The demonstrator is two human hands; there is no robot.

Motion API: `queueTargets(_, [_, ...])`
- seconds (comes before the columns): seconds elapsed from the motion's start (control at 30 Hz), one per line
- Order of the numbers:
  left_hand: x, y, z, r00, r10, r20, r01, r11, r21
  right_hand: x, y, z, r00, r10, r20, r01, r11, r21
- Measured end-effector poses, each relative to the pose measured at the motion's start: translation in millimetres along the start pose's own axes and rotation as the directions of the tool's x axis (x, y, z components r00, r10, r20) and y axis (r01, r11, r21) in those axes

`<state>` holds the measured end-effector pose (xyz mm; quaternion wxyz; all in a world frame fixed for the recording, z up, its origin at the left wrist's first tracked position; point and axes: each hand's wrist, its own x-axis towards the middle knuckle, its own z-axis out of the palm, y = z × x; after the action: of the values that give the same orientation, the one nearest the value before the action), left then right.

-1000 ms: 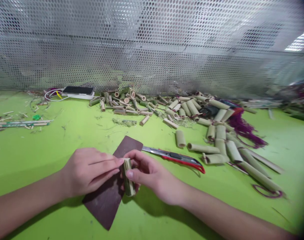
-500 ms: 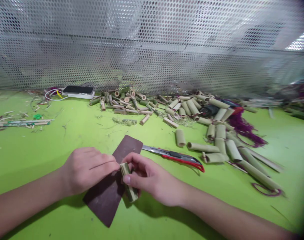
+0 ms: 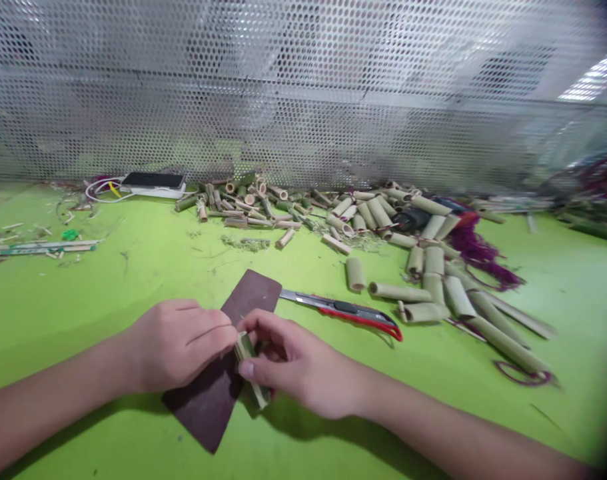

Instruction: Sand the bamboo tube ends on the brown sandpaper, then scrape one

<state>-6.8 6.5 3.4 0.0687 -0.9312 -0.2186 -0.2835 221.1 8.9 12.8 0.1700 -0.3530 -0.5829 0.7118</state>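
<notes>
My right hand [image 3: 293,363] is closed around a short green bamboo piece [image 3: 250,373], holding it tilted on a dark brown sheet of sandpaper [image 3: 218,387] that lies on the green table [image 3: 83,300]. My left hand [image 3: 176,343] rests on the sandpaper just left of the piece, fingers curled, with the fingertips meeting its top end. Whether the left hand grips the piece or the sheet is hidden.
A red and black utility knife [image 3: 348,310] lies right of the sandpaper, blade out toward it. Several cut bamboo tubes [image 3: 423,267] are heaped at the back and right. A phone [image 3: 153,180] with cables lies back left. A perforated metal screen [image 3: 303,87] walls off the far edge.
The bamboo piece has tipped from nearly upright to a slant and slid down the sandpaper toward me, with both hands following. The view has drifted slightly.
</notes>
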Motion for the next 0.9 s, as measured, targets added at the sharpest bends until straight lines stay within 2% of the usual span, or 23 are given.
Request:
queueTargets(0.2, [3,4,1.0,0.999,-0.021,-0.040,0.019,0.999,-0.048,-1,3,3,0.999,-0.012,0.030,0.008,0.993,0.117])
queueTargets(0.3, [-1,3,3.6,0.996,-0.058,-0.068,0.051,0.993,-0.108,1,4,-3,0.998,-0.058,-0.005,0.058,0.989,0.137])
queueTargets(0.37, [-6,-5,2.7,0.982,-0.170,-0.088,0.153,0.973,-0.174,4,4,-11,0.995,-0.085,-0.045,0.091,0.987,0.131])
queueTargets(0.4, [-8,-12,0.9,0.956,-0.279,-0.091,0.256,0.945,-0.205,5,3,-14,0.994,-0.093,-0.065,0.101,0.986,0.130])
queueTargets(0.43, [-11,-20,-1.9,0.902,-0.422,-0.087,0.395,0.890,-0.227,6,3,-18,0.992,-0.099,-0.083,0.109,0.985,0.132])
queueTargets(0.47, [-12,-30,-5.3,0.808,-0.583,-0.084,0.551,0.799,-0.239,7,3,-20,0.990,-0.102,-0.095,0.114,0.985,0.131])
queueTargets(0.5, [-14,-40,-8.9,0.684,-0.724,-0.084,0.690,0.681,-0.245,7,3,-22,0.989,-0.102,-0.105,0.115,0.985,0.127])
queueTargets(0.53, [-15,-49,-12.3,0.559,-0.824,-0.089,0.790,0.563,-0.244,7,3,-23,0.988,-0.104,-0.112,0.117,0.986,0.116])
queueTargets(0.57, [-15,-56,-15.1,0.467,-0.879,-0.095,0.849,0.476,-0.230,7,3,-22,0.988,-0.106,-0.116,0.118,0.988,0.101])
queueTargets(0.6, [-15,-60,-17.0,0.417,-0.903,-0.102,0.878,0.429,-0.215,6,3,-21,0.987,-0.104,-0.120,0.115,0.990,0.085])
queueTargets(0.63, [-14,-61,-17.7,0.411,-0.906,-0.100,0.883,0.423,-0.203,5,3,-20,0.988,-0.099,-0.123,0.108,0.992,0.072])
queueTargets(0.67, [-13,-58,-17.4,0.444,-0.892,-0.082,0.870,0.451,-0.201,4,3,-18,0.988,-0.090,-0.126,0.099,0.993,0.066])
queueTargets(0.8, [-3,-24,-10.4,0.668,-0.741,0.067,0.718,0.618,-0.320,2,2,-7,0.987,-0.068,-0.146,0.081,0.993,0.086])
queueTargets(0.9, [5,3,-5.9,0.802,-0.596,0.052,0.561,0.719,-0.410,3,3,0,0.986,-0.087,-0.145,0.104,0.988,0.114])
